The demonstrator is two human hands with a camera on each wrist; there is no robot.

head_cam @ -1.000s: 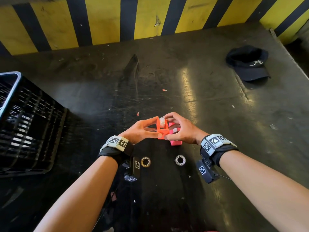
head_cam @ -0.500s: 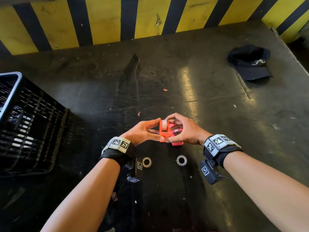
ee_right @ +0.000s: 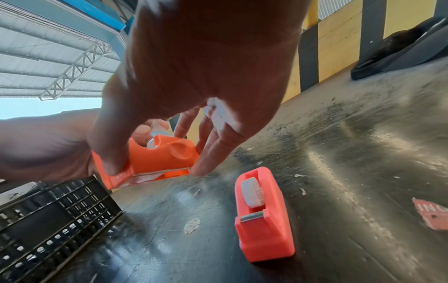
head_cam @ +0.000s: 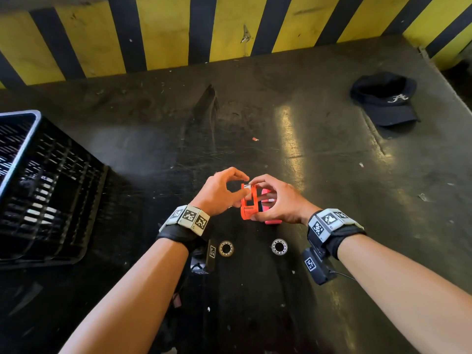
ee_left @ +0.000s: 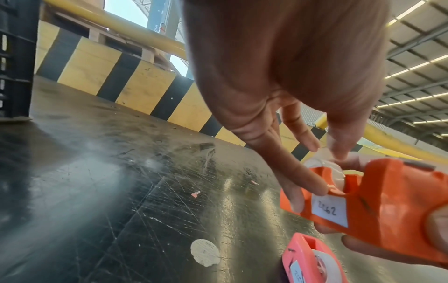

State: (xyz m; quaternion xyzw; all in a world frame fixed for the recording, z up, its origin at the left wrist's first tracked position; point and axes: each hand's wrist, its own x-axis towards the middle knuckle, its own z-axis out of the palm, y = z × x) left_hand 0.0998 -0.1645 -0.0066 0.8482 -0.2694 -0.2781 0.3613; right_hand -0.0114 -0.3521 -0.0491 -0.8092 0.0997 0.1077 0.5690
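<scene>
My right hand (head_cam: 260,200) grips an orange tape dispenser (head_cam: 248,204) just above the dark table, thumb on one side and fingers on the other (ee_right: 157,168). The dispenser carries a white label (ee_left: 329,210). My left hand (head_cam: 244,186) arches over its top, thumb and fingers pinching the clear tape roll (ee_left: 326,168) seated in the slot. A pink tape dispenser (ee_right: 263,216) with its own roll stands on the table right under my right hand; in the head view that hand partly hides it (head_cam: 272,221).
Two metal rings (head_cam: 226,248) (head_cam: 279,247) lie near my wrists. A black slatted crate (head_cam: 38,190) stands on the left, a black cap (head_cam: 385,98) at the far right. A yellow-and-black striped wall (head_cam: 229,29) bounds the back of the table (head_cam: 306,149).
My left hand has moved from the dispenser's side up over its top onto the tape roll. The right hand keeps hold of the orange dispenser, now tilted a little.
</scene>
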